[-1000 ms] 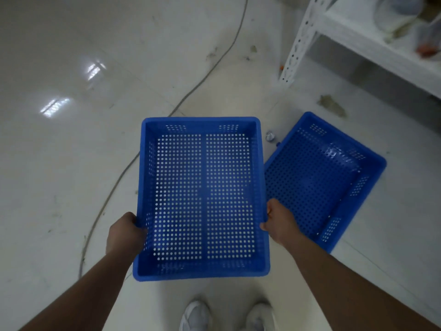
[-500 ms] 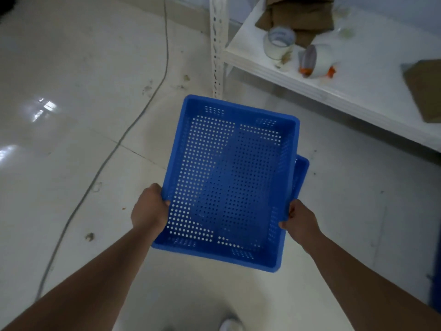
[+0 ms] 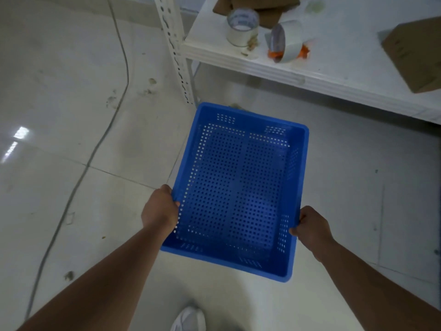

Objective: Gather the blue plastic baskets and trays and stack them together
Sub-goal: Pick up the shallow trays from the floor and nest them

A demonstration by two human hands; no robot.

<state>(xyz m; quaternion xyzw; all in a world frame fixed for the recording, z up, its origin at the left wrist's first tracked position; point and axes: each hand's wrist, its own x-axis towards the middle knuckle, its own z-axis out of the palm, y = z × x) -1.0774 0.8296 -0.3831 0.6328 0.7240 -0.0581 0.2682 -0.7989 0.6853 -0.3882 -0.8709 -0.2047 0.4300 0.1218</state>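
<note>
Both hands grip one blue perforated basket (image 3: 238, 192) by its long side rims near the end closest to the person: the left hand (image 3: 159, 209) is closed over the left rim, and the right hand (image 3: 311, 226) is clenched on the right rim a little lower in the picture. The basket is carried above the pale tiled floor (image 3: 71, 187), open side up, with its long axis running away from the person toward the white shelf unit (image 3: 358, 56) and skewed slightly, the far end leaning left. Darker blue shows through the holes of its bottom; whether that is a second basket under it cannot be told. Its far left corner lies close to the slotted shelf post (image 3: 177, 60), and its far edge stops short of the shelf's front edge. Left of the basket the floor is open apart from a thin cable (image 3: 100, 144) that curves across the tiles. To the right the floor is bare beneath the shelf. On the shelf stand two tape rolls (image 3: 242, 26), one upright and one tipped on its side, beside cardboard pieces (image 3: 415, 53). No writing can be read on the basket or the tape. One white shoe (image 3: 188, 318) shows at the bottom edge.
</note>
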